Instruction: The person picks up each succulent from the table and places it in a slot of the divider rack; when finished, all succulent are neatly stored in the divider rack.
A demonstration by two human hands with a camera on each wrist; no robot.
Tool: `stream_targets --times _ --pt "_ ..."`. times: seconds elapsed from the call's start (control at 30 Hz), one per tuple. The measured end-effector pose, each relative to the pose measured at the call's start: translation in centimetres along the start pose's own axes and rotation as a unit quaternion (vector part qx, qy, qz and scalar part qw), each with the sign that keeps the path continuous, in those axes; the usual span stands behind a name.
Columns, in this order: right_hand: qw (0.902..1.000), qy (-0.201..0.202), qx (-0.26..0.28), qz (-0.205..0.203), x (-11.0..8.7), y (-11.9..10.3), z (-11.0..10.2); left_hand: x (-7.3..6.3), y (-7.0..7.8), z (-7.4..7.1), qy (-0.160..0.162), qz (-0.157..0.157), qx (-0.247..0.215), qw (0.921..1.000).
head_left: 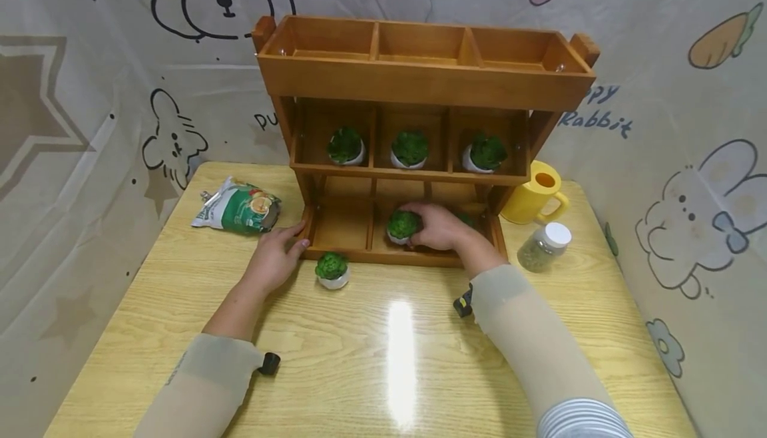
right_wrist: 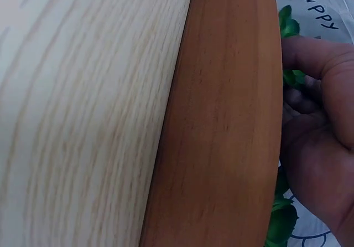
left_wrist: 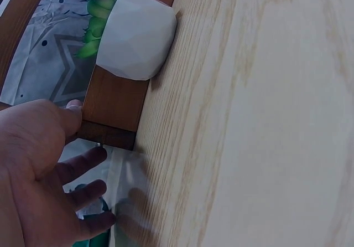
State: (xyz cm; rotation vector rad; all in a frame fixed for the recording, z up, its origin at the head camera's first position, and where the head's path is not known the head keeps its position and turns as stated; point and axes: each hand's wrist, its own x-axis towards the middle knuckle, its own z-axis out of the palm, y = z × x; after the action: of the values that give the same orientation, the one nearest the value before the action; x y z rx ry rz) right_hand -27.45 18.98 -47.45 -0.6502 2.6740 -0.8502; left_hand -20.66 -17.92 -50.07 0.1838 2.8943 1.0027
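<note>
A brown wooden three-tier shelf [head_left: 427,82] stands on the table. My right hand [head_left: 440,226] reaches into its bottom tier and grips a small potted succulent [head_left: 403,225] in the middle compartment. In the right wrist view, the front board [right_wrist: 221,114] hides the pot and part of that hand [right_wrist: 326,119]. My left hand [head_left: 277,258] touches the shelf's lower left corner, its fingers spread, as the left wrist view shows of the same hand [left_wrist: 38,175]. Close by, another potted succulent [head_left: 332,270] stands on the table in front of the shelf; its white faceted pot [left_wrist: 135,36] shows large there.
Three potted succulents [head_left: 409,150] sit in the middle tier; greenery [head_left: 466,219] shows behind my right wrist. A green-and-white bag [head_left: 240,208] lies left of the shelf. On the right stand a yellow mug-shaped pitcher [head_left: 530,197] and a white-lidded jar [head_left: 542,248].
</note>
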Motion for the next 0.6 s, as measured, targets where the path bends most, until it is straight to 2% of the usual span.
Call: stream_targets --times 0.17,0.3,0.6 --pt "0.9999 -0.011 0.005 0.007 0.18 -0.08 -0.15 0.07 -0.02 -0.03 0.002 0.002 -0.001 1.0" --pt "0.9996 -0.002 0.022 0.019 0.17 -0.12 -0.13 0.07 0.02 -0.08 0.001 0.003 -0.003 1.0" --pt "0.9948 0.018 0.099 0.014 -0.19 0.33 0.13 -0.05 0.12 -0.13 -0.002 0.001 0.003 1.0"
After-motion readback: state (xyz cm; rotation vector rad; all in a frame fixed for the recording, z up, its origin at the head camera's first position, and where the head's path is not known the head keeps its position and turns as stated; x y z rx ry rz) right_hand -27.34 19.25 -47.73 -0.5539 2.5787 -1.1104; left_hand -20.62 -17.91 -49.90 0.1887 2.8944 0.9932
